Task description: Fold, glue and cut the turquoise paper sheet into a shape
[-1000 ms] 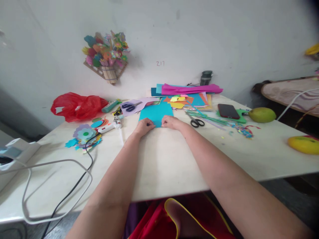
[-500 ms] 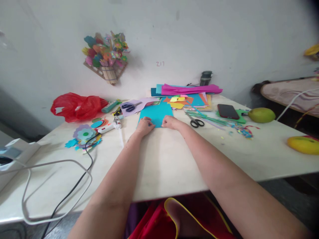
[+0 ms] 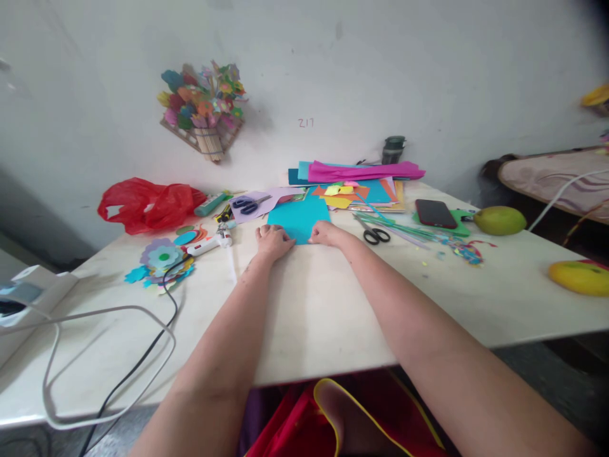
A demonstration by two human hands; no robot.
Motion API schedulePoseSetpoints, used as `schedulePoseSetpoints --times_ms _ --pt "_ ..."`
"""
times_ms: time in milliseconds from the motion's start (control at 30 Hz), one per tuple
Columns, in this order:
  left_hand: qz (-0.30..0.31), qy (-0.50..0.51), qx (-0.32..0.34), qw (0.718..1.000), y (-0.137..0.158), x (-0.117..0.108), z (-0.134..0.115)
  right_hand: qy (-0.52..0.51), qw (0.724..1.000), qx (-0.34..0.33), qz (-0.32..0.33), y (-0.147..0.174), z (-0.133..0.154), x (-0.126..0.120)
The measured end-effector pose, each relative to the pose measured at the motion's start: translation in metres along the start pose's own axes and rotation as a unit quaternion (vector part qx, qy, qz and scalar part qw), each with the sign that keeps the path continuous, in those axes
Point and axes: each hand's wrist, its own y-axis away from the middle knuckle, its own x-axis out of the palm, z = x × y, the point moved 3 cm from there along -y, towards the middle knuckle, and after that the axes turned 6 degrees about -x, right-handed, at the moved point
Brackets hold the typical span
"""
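Note:
A bright blue sheet of paper (image 3: pixel 299 219) lies on the white table in front of me. Over its near left corner rests my left hand (image 3: pixel 274 241), fingers spread and lying flat, with the thumb at the near edge. My right hand (image 3: pixel 325 233) is closed, its curled fingers pinching or pressing the near right corner; the fingertips are partly hidden. Just right of that hand are black-handled scissors (image 3: pixel 375 235). A white glue gun (image 3: pixel 209 242) lies left of my left hand.
Paper flowers (image 3: pixel 164 257), a red plastic bag (image 3: pixel 150 204) and looping cables (image 3: pixel 174 317) are on the left. Behind the sheet are stacked coloured papers (image 3: pixel 366 171) and a second pair of scissors (image 3: pixel 247 205). Green strips (image 3: pixel 404 226), a phone (image 3: pixel 435 213) and mangoes (image 3: pixel 499 219) lie on the right.
My left hand has shifted slightly left, and its fingers have spread and flattened at the sheet's left edge. My right hand stays in place at the near right corner.

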Motion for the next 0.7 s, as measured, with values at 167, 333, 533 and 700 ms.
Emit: schedulePoseSetpoints --times_ms 167,333,533,700 --pt "-0.003 0.016 -0.009 1.0 0.001 -0.001 0.001 0.028 1.0 -0.001 0.003 0.0 0.003 0.0" --pt "-0.044 -0.017 -0.021 0.999 0.006 -0.01 -0.007 0.026 1.0 -0.003 0.002 -0.001 0.002 0.0" --pt "-0.05 -0.045 0.007 0.998 0.012 -0.004 -0.017 0.02 1.0 0.001 0.002 0.0 0.002 0.0" --pt "-0.044 -0.049 0.019 0.998 0.013 0.004 -0.025 0.013 1.0 0.001 0.004 0.0 0.002 0.0"
